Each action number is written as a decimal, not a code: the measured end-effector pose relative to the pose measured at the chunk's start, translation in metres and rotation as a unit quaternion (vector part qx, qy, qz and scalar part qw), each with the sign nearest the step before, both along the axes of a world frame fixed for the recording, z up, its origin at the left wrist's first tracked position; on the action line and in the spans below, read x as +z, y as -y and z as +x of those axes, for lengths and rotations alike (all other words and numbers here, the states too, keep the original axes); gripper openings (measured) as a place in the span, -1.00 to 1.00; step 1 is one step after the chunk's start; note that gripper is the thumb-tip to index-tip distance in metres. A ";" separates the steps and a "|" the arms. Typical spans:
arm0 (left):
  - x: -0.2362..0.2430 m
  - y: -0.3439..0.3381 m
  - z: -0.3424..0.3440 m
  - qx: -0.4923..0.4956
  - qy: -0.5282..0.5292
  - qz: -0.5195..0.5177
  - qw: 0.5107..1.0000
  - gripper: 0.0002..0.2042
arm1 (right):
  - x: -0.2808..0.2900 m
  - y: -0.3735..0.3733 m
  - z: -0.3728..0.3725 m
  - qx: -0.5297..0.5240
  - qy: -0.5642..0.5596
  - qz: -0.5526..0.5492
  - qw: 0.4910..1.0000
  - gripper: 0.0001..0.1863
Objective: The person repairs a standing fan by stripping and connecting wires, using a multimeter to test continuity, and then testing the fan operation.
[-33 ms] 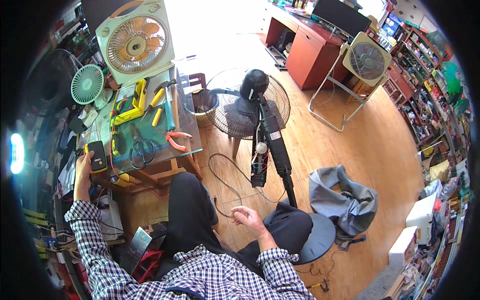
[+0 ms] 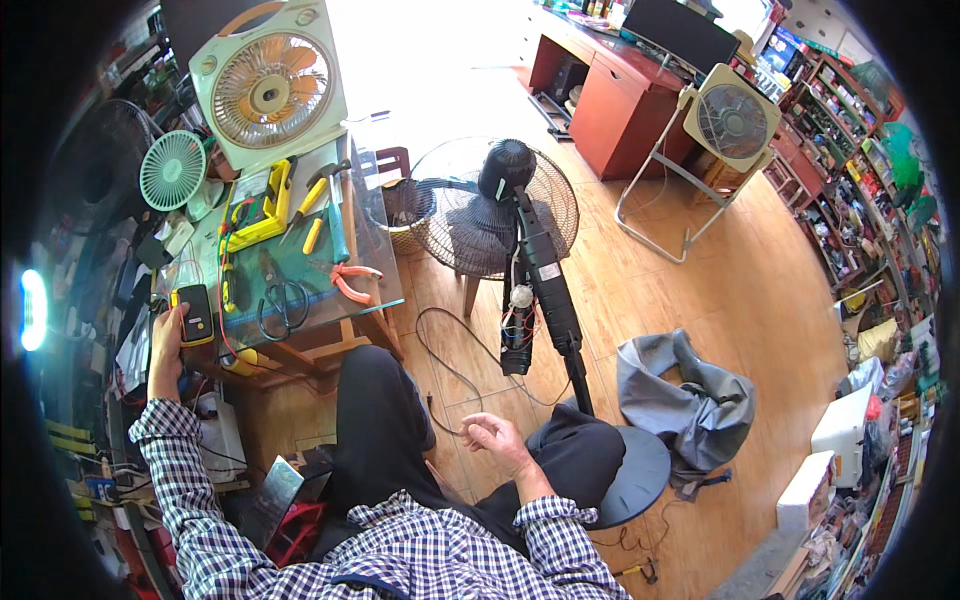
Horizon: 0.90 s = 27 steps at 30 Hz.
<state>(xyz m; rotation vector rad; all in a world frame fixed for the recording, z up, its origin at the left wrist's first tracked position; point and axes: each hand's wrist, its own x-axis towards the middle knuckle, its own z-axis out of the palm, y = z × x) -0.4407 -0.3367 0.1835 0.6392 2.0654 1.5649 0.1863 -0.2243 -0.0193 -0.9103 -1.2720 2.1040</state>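
Note:
At the left edge of the glass-topped table point(image 2: 330, 300), my left hand point(image 2: 168, 345) grips the side of a black handheld device with yellow trim point(image 2: 197, 315). My right hand point(image 2: 495, 440) is over my lap, fingers loosely curled, with nothing visible in them. Ahead of it, a pedestal fan point(image 2: 548, 275) leans with its opened column showing wires; its round base point(image 2: 635, 478) is by my right knee. On the table lie a yellow frame-shaped case point(image 2: 262, 205), black-handled scissors point(image 2: 285, 310), orange-handled pliers point(image 2: 352, 283), a hammer point(image 2: 325, 180) and a screwdriver point(image 2: 312, 236).
A box fan point(image 2: 268, 90) and a small green fan point(image 2: 173, 170) stand at the left. A power cord point(image 2: 445, 365) loops over the floor. Grey cloth point(image 2: 685, 400) lies right of the fan. Another fan on a metal stand point(image 2: 733, 120) and crowded shelves point(image 2: 870, 190) are farther right.

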 end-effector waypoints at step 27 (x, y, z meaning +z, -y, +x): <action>0.052 -0.035 0.258 -0.152 -0.521 0.148 0.827 -0.79 | -0.004 -0.012 -0.009 -0.089 0.149 0.141 0.975 -0.62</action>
